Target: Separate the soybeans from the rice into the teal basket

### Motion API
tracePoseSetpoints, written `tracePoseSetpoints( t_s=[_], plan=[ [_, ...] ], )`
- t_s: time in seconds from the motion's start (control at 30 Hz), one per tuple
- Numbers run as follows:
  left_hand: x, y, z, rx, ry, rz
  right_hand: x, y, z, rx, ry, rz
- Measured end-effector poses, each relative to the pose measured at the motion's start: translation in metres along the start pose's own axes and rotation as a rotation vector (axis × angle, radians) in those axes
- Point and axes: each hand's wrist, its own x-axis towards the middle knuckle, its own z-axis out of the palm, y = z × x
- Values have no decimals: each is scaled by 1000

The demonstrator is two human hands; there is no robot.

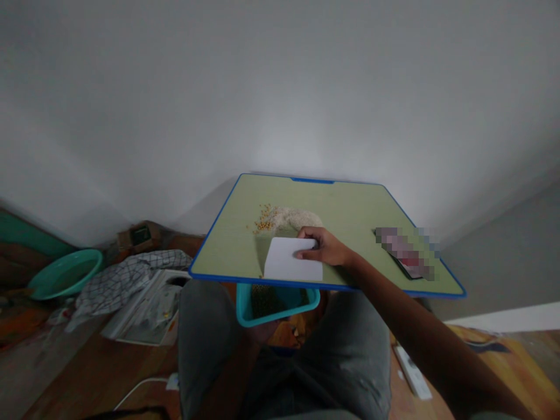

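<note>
My right hand (321, 245) pinches a white card (289, 259) between thumb and fingers, low over the front part of a green table (350, 216) with a blue rim. Just beyond the card lie a heap of pale grains (293, 217), which look like rice, and scattered yellow kernels (264, 224). Below the table's front edge is a turquoise basin (280, 317) with dark green grains (266, 300) in it. Beneath that basin, my left hand (263, 331) supports it from underneath; its fingers are mostly hidden.
A flat dark-edged object (405, 254), partly blurred out, lies at the table's right. On the floor at left are a green tub (65, 273), a checked cloth (126, 280) and plastic-wrapped items (151, 309). A white power strip (412, 372) lies at lower right. The wall stands behind the table.
</note>
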Motion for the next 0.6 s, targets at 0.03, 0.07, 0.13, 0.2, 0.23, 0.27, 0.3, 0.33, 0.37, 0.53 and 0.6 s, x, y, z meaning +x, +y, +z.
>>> tracePoseSetpoints(
  t_s=[0.03, 0.07, 0.13, 0.2, 0.23, 0.27, 0.3, 0.33, 0.37, 0.53, 0.6],
  plan=[
    [-1, 0, -1, -4, -11, -4, 0, 0, 0, 5, -13, 5],
    [-1, 1, -2, -12, -25, -7, -1, 1, 0, 9, -21, 9],
    [-3, 1, -4, -32, -52, 1, -1, 2, 0, 17, -17, 12],
    [-4, 1, -5, -51, -77, 7, 0, 4, 0, 19, 25, 9],
    [-4, 0, -6, -59, -87, 5, 0, 5, 0, 12, 58, 5],
    [-4, 0, -5, -67, -97, 3, 1, 5, 0, -1, 91, 0],
    [-4, 0, -4, -74, -102, 3, 3, 6, 1, -16, 117, -3],
    [-3, 0, -3, -81, -103, 3, 4, 7, 2, -28, 132, -3],
    [-3, 0, -2, -87, -101, 2, 5, 7, 3, -38, 134, -1],
    [-3, 1, 0, -111, -104, -7, 7, 4, 12, -19, 46, 11],
    [-3, 1, 0, -112, -101, -3, 6, 2, 15, -21, 18, 2]
  ],
)
